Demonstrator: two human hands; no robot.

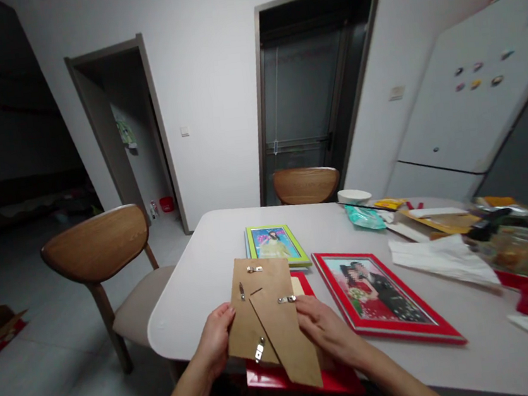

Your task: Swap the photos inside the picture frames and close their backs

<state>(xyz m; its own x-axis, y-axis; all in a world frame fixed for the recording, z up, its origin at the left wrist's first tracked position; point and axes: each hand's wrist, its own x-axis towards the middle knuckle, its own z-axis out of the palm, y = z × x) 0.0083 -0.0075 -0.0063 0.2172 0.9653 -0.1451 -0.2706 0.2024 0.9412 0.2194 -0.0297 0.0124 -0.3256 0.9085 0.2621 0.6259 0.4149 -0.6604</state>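
A brown cardboard frame backing [267, 306] with metal clips and a fold-out stand is held up over the near table edge. My left hand [216, 340] grips its left edge, fingers curled behind it. My right hand [324, 328] holds its right edge, fingers closed on it near a metal clip. Under the backing lies a red picture frame [284, 377], mostly hidden. A second red frame [380, 296] with a photo lies to the right. A green frame [276, 244] with a photo lies farther back.
The white table [196, 275] carries a white paper sheet [442, 257], a teal packet [365, 217], a white bowl [354, 196] and clutter at the right. One wooden chair [102, 248] stands at the left, another chair [307, 185] at the far side. A fridge [472, 98] stands right.
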